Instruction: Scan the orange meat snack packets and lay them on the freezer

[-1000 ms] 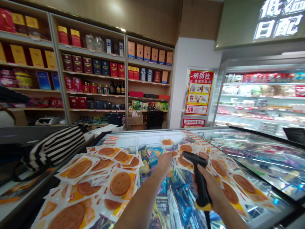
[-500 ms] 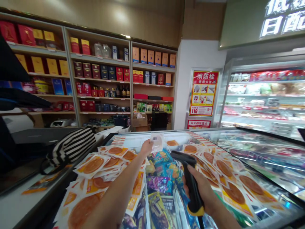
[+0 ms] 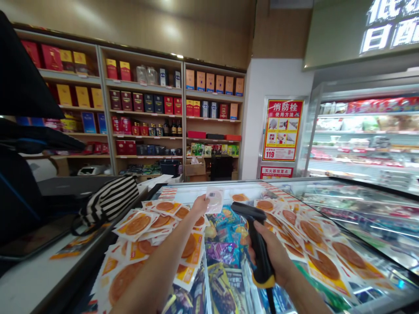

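Note:
My left hand (image 3: 200, 205) pinches the edge of a flat plastic packet (image 3: 215, 200), whose whitish face with a small printed label is turned toward me. Wrapped around the handle of a black and yellow barcode scanner (image 3: 258, 244) is my right hand (image 3: 271, 248); the scanner's head points left toward the packet, with a gap between them. Below my left arm lies a heap of flat packets with round orange-brown patties (image 3: 137, 224). A second heap of the same packets (image 3: 310, 231) spreads to the right of the scanner.
Colourful snack-like bags (image 3: 225, 253) lie between the heaps in the glass-topped freezer (image 3: 294, 185). A black and white striped bag (image 3: 109, 198) rests on the counter at left, beside a dark monitor (image 3: 29, 74). Shelves with boxes and bottles (image 3: 147, 104) line the back wall.
The view has shifted slightly left, so the scene sits further right. The packet stays in my left hand and the scanner in my right, with the scanner's head slightly nearer the packet.

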Demonstrator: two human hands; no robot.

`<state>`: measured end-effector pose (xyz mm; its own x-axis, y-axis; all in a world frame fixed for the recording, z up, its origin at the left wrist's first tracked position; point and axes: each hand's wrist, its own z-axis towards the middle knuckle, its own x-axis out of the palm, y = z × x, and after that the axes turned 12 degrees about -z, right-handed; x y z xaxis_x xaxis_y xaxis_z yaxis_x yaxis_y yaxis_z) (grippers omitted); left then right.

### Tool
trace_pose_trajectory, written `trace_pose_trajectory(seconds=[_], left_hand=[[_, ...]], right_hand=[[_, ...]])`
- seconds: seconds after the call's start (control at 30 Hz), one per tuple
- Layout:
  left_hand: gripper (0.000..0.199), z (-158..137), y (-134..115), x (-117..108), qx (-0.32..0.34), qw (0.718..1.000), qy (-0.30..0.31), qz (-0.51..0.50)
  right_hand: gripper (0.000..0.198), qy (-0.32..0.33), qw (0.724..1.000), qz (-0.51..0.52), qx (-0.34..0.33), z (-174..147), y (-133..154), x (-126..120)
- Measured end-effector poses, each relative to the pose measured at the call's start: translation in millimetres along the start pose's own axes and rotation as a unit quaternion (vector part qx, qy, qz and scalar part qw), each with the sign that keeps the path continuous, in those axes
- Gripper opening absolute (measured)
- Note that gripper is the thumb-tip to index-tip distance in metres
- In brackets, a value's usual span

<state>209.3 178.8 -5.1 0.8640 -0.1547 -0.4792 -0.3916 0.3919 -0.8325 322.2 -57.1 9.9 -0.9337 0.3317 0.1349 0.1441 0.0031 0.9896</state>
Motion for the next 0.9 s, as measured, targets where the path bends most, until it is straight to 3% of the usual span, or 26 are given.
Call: trace_pose_trajectory(seconds=[0.27,0.53,0.7,0.9], left_hand=[[0.035,-16,-7,-29,0.046,0.987,-0.014,0.153],[0.036,-33,17,-63,0.046,0.950,0.011,0.308],[0.025,-30,23,-59,-0.010,0.929,0.054,0.365],[0.025,-10,1,-29,-0.018,0.921,0.069,0.382]], right_hand=[[0.036,-0.042,0.998,-0.048,0.019,8,-1,-3],[0.032,-0.047,0.999,-0.022,0.007,17,-8,-11],[0.029,-0.069,0.998,0.003,0.004,22,-5,-26],[0.026,-0.151,0.988,0.030,0.027,30,5,-59]])
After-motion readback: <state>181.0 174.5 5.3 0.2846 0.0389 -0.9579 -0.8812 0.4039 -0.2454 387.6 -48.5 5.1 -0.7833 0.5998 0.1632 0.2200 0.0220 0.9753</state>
